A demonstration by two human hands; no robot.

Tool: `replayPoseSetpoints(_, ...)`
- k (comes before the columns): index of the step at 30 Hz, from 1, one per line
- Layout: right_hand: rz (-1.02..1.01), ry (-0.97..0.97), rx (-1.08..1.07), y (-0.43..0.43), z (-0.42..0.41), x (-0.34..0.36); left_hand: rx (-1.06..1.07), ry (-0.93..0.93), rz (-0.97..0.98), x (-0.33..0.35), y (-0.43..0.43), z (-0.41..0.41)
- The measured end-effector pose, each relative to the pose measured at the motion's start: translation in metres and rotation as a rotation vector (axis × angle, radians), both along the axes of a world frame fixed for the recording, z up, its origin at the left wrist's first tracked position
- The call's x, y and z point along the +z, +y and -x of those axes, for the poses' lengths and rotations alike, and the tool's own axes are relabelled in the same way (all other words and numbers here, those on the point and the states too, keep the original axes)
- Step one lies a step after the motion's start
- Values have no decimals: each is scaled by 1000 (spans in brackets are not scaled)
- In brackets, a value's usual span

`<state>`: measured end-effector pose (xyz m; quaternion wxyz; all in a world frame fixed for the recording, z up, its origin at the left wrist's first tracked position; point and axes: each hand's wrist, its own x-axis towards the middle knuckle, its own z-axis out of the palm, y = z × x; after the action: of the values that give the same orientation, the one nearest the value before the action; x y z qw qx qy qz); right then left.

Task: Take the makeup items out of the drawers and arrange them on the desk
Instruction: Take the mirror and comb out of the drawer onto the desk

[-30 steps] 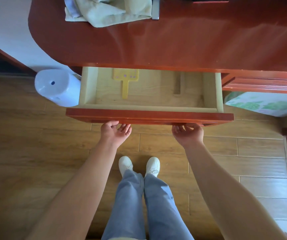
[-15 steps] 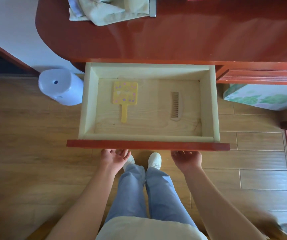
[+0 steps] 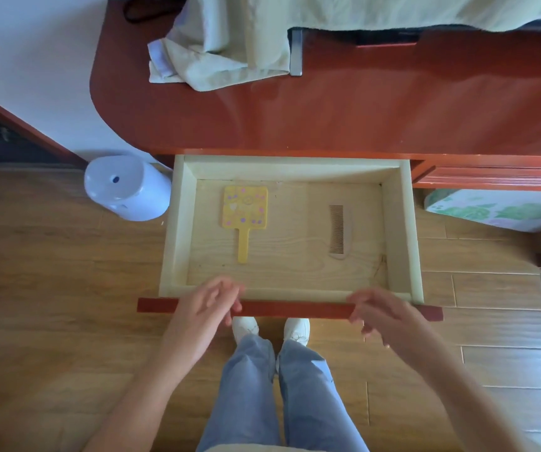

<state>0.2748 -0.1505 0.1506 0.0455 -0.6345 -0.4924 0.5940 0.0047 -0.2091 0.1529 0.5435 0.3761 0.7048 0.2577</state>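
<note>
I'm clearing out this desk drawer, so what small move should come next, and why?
Probably reach the left hand forward to the yellow hand mirror. The drawer is pulled out, both hands are empty above its front edge, and the mirror's handle points toward that hand. The comb lies nearer the right hand.

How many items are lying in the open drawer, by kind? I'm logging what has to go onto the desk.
Yellow flat plastic hand mirror with pastel dots: 1
Brown fine-toothed comb: 1
Total: 2, both lying flat on the floor of the pale wooden drawer, apart from each other.
</note>
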Motion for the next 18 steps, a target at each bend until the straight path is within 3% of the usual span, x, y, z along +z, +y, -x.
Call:
replayPoseSetpoints(2,-160,-82,19,26,10,-1,18,203,-121,-11,30,-1)
replayPoseSetpoints(4,-260,-227,65,52,21,-17,-61,407,-111,-46,61,2)
replayPoseSetpoints(9,-246,-623,159,93,38,-73,-173,694,20,-116,97,3)
replayPoseSetpoints(13,-232,-835,254,97,42,-92,-145,739,97,-130,103,3)
replayPoseSetpoints(18,-213,-830,235,98,49,-102,-119,723,111,-136,107,0)
